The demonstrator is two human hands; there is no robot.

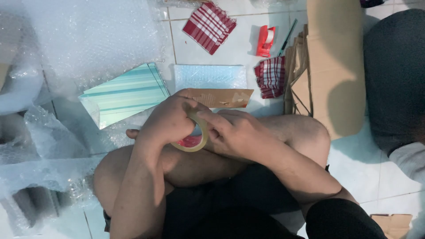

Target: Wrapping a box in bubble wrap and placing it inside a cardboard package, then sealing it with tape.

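Clear tape roll (193, 140) sits clamped between both hands over the crossed legs: the left hand (166, 121) grips its rim, the right hand (234, 132) pinches its edge with fingertips together, seemingly hunting the loose end. Peeling wants a fingernail. Beyond lie a cardboard piece (221, 97), striped teal boxes (126, 94), and bubble wrap (88, 40).

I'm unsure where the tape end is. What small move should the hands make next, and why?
Probably turn the tape roll slightly in the left hand while the right hand fingertips feel along its rim: both hands grip the roll, fingers sit on its outer edge, and no loose end shows.
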